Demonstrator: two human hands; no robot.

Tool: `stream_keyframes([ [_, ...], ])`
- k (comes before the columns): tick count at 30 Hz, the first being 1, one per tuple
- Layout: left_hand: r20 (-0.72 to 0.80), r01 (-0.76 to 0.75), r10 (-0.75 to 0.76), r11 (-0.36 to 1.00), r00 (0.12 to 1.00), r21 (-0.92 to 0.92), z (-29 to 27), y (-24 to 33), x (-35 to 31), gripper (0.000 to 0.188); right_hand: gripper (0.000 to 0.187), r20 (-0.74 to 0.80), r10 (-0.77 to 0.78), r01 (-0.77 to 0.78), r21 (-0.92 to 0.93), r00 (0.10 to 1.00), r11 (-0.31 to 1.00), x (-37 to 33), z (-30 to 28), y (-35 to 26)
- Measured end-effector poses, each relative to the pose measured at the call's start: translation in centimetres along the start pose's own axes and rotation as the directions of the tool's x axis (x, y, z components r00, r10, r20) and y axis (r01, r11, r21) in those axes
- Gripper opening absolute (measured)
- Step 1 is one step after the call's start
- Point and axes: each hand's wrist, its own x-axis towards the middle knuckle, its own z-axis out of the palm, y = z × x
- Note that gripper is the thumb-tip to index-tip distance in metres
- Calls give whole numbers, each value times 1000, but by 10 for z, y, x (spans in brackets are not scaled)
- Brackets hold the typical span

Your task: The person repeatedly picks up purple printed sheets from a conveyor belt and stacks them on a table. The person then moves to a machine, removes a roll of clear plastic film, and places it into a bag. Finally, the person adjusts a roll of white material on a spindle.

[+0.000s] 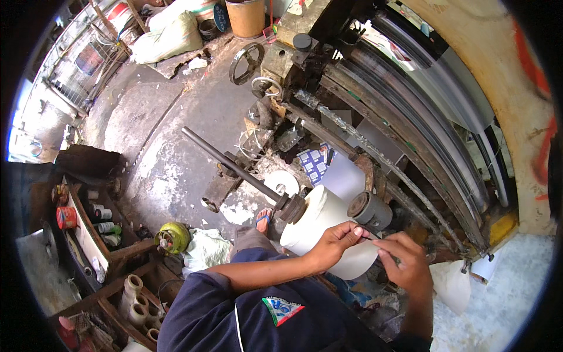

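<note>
A large white roll (302, 237) of sheet material lies in front of my body, with a long metal shaft (234, 167) and dark collar (291, 209) at its left end. My left hand (334, 247) is closed in a pinch above the right part of the roll. Opposite it, my right hand (404, 261) pinches too, fingertips bent inward. Between the two hands runs a thin dark strip (369, 232); its exact kind is too small to make out. Just beyond my fingers is a grey metal cylinder (370, 210) on the machine.
A machine with long rollers (422, 100) and rusty bars (381, 149) fills the right side. Its handwheel (246, 63) stands at the far end. Near my left are a small green gas cylinder (172, 237) and a wooden rack (111, 258) with cans. White sacks (167, 41) lie far off.
</note>
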Motion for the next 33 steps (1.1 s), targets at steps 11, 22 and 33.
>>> stream_keyframes([
  [11, 159, 103, -53, 941, 986, -323, -23, -2, 2, 23, 12, -203, 212, -242, -139, 956, 960, 3, -9, -12],
  [22, 209, 51, -57, 998, 976, 34, -18, 21, -8, 40, 13, -32, 119, -122, -82, 992, 989, 23, 7, -16],
  [33, 88, 125, -89, 787, 992, -604, -37, -9, 4, 18, 11, -253, 129, -176, -172, 959, 969, 74, 39, -10],
])
